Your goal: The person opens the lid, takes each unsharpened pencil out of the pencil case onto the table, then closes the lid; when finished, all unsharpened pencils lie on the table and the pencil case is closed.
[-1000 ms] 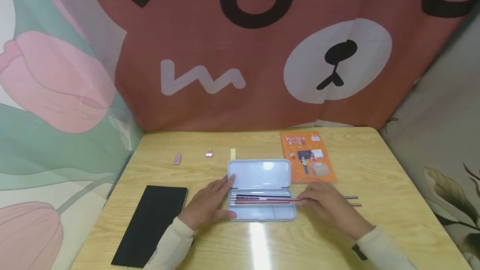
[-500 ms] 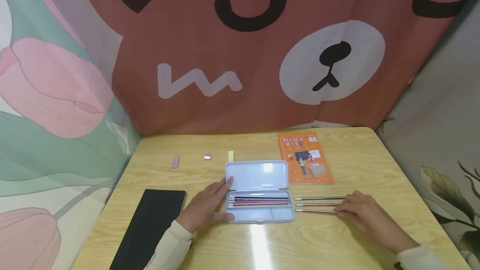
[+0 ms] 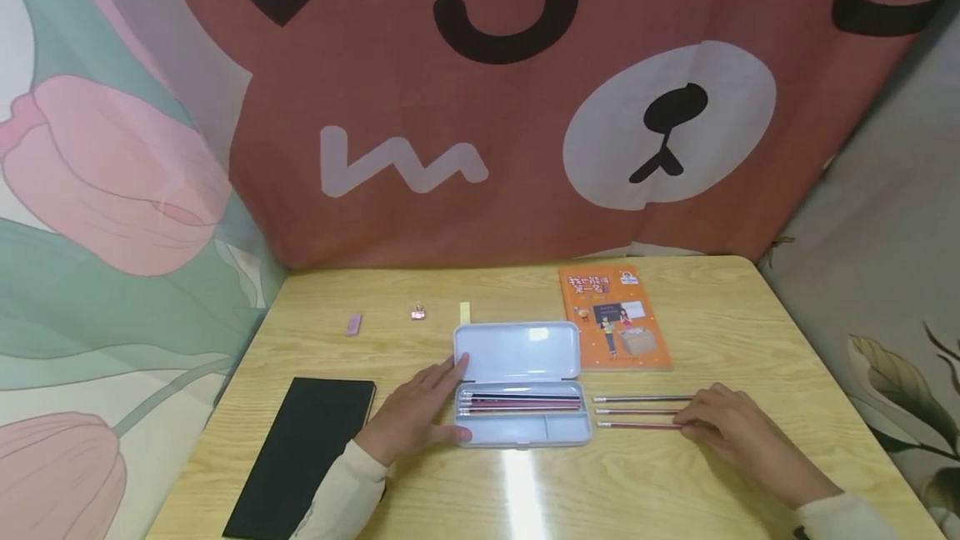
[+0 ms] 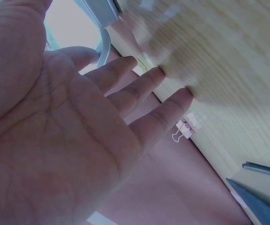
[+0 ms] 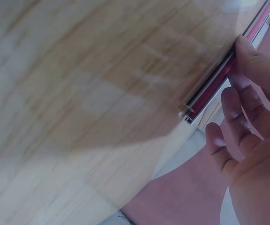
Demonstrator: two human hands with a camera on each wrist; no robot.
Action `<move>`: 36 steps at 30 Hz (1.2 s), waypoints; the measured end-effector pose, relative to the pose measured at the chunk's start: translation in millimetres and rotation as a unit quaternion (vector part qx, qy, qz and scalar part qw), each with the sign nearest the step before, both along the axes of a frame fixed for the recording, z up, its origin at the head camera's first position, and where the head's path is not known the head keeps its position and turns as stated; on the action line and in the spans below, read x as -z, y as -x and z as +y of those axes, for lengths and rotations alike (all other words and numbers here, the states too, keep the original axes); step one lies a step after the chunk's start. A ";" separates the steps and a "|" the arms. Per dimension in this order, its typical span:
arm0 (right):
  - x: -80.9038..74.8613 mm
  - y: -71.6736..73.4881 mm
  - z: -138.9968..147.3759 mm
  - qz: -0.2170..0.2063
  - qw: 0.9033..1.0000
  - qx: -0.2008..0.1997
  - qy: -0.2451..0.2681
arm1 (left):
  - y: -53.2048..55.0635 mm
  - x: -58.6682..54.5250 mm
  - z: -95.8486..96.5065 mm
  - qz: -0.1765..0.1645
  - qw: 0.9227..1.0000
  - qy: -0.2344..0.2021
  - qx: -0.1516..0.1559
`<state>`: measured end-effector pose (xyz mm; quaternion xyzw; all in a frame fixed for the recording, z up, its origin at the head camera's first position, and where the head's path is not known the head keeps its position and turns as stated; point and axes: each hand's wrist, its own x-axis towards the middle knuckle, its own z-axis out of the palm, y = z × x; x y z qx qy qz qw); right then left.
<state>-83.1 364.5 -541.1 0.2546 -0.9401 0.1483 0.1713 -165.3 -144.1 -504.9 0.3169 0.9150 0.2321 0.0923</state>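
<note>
A light blue pencil case [image 3: 517, 351] stands with its lid up, and several pencils [image 3: 517, 403] lie in its back compartment. My left hand [image 3: 408, 411] rests at the case's left side, forefinger on the lid and thumb on the front left corner. The left palm [image 4: 55, 122] shows with fingers extended. To the right of the case, three pencils lie side by side on the table. My right hand [image 3: 731, 432] pinches the nearest one, a reddish pencil [image 3: 637, 425], near its right end. In the right wrist view, thumb and fingers [image 5: 250, 61] meet at the pencils, partly hiding them.
A black notebook [image 3: 300, 452] lies front left. Along the back are a pink eraser [image 3: 354, 324], a pink binder clip [image 3: 418, 312] and a yellow strip [image 3: 465, 312] partly behind the lid. An orange book [image 3: 618, 319] lies behind the case at right.
My right hand has drawn a reddish pencil out of the case and carried it right, laying it beside two others on the table. The left hand has stayed at the case.
</note>
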 end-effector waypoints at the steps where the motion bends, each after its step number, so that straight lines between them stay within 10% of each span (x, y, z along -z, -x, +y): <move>1: -0.4 0.1 -0.2 0.001 1.000 0.000 0.000 | 0.0 0.3 -0.2 0.001 1.000 -0.001 0.000; 15: -20.8 23.3 -49.8 -0.019 1.000 0.013 0.013 | 0.9 1.0 -1.1 -0.003 1.000 -0.007 0.002; 28: -29.1 62.2 -160.2 -0.021 0.994 -0.102 0.027 | 0.4 -0.8 0.4 -0.005 1.000 -0.003 -0.005; 36: -20.8 73.0 -186.0 -0.083 0.991 -0.102 -0.011 | 1.5 0.6 0.1 -0.004 1.000 0.000 -0.005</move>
